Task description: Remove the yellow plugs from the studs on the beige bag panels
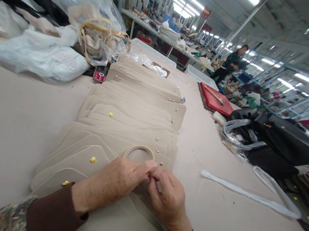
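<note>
From the head view, both hands work at the near end of a long row of beige flaps that overlap like shingles along the middle of the desk; each flap carries a small gold stud.

The left hand lies on the nearest flaps, fingers curled under and thumb pressed to forefinger in a tight pinch; what it nips is hidden by the fingertips. The right hand meets it fingertip to fingertip and is closed on a short grey strip, which sticks out below its thumb towards the wrist.

A tape ring lies flat on the flaps just beyond the knuckles of both hands; its near rim is covered by the left thumb and fingers, so I cannot tell whether it is touched or merely behind them. Brown sleeves cover both wrists.

To the right, a white strip lies loose on the desk, well apart from the hands; farther off are a black bag and a red tray. To the left, filled plastic bags are heaped at the desk's far side; a person stands in the background among other benches.
</note>
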